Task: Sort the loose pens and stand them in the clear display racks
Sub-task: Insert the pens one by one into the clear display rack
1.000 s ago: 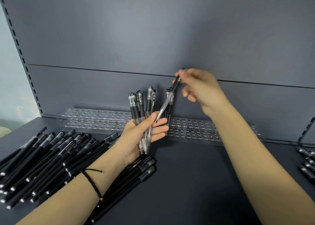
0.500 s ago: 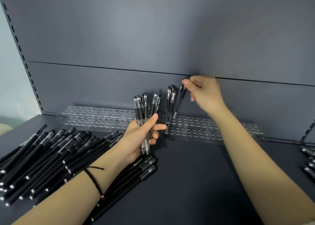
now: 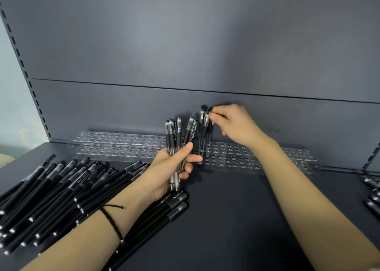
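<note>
At the near left I see a heap of matte black pens (image 3: 61, 188) lying loose on the shelf (image 3: 226, 219), with neither hand on it. Behind it the clear display racks (image 3: 115, 145) run along the back wall, with rows of round holes. Mid-scene the left hand (image 3: 170, 168) grips a fanned bundle of clear-barrelled pens (image 3: 176, 139), fingers curled round the lower barrels, caps up. Just right of the bundle two standing pens (image 3: 201, 131) sit upright in the rack. The right hand (image 3: 236, 124) pinches the cap end of a third pen (image 3: 209, 133) beside them, its tip down among the holes. I cannot tell whether it is fully seated.

I judge this to be the seating step, with the task barely begun. Next I would want that pen released once it stands upright, then one pen drawn from the bundle for the adjacent hole. A few dark pens (image 3: 372, 192) lie at the far right edge.
</note>
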Demonstrator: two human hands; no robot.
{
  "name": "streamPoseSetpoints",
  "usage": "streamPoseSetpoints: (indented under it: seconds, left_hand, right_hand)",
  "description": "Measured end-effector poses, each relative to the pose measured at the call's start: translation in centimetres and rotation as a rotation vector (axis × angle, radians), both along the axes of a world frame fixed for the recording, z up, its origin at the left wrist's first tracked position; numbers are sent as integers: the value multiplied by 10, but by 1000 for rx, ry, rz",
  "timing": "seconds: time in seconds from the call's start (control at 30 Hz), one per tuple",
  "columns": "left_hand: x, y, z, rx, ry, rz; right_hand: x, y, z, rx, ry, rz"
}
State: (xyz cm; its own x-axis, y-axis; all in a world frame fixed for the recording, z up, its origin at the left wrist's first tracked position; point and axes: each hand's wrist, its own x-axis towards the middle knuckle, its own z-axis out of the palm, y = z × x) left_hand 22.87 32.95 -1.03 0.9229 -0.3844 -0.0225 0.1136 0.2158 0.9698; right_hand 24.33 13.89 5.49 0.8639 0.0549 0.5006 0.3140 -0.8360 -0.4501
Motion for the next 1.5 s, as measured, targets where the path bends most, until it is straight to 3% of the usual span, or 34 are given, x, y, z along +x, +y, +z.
streamPoseSetpoints:
  seconds: [0.27, 0.43, 0.57, 0.7, 0.87, 1.1, 1.5]
  left_hand:
    - [2, 1, -2, -2, 13, -16]
    - [-2, 1, -1, -31, -31, -85]
    - [-2, 2, -1, -77, -73, -123]
    - [-4, 4, 1, -68, -134, -96]
    - [-5, 3, 1, -75, -149, -99]
    - [-2, 2, 2, -106, -18, -12]
    - [-2, 0, 0, 37, -77, 95]
  right_hand:
    - [-8, -9, 17, -47, 121, -44]
    - [-23, -3, 39, 131, -34, -39]
    - [-37, 17, 43, 167, 190, 128]
    - [-29, 25, 35, 361, 216, 130]
    - [-30, 23, 36, 441, 325, 169]
    - [-29, 0, 44, 707, 73, 105]
    - [-20, -23, 44, 457, -155, -88]
